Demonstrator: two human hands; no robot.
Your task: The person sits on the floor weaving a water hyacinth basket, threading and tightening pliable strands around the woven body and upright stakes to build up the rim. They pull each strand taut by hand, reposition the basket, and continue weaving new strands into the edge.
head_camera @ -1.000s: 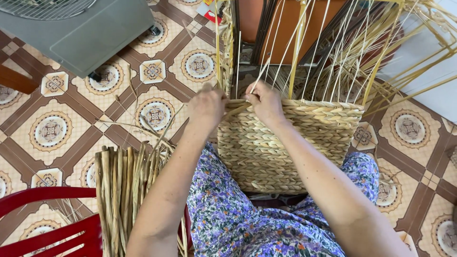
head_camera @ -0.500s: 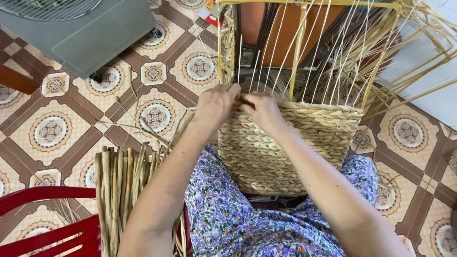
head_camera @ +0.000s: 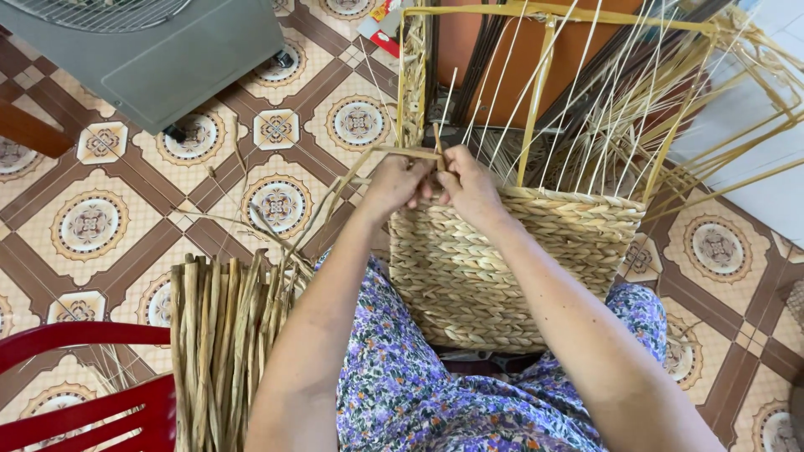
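Note:
A half-woven straw basket (head_camera: 502, 268) rests against my lap, with many thin upright stakes (head_camera: 578, 109) rising from its rim. My left hand (head_camera: 394, 184) and my right hand (head_camera: 467, 186) meet at the basket's upper left corner. Both pinch a flat straw strand (head_camera: 402, 152) that runs across the stakes there. The fingertips are partly hidden behind each other.
A bundle of dried straw stalks (head_camera: 222, 343) leans at my left knee. A red plastic chair (head_camera: 84, 393) is at the bottom left. A grey fan base (head_camera: 167, 50) stands on the patterned tile floor (head_camera: 92, 226) at the top left. An orange panel (head_camera: 502, 59) is behind the basket.
Both hands have shifted left along the basket rim and drawn closer together, and the view has tilted up a little.

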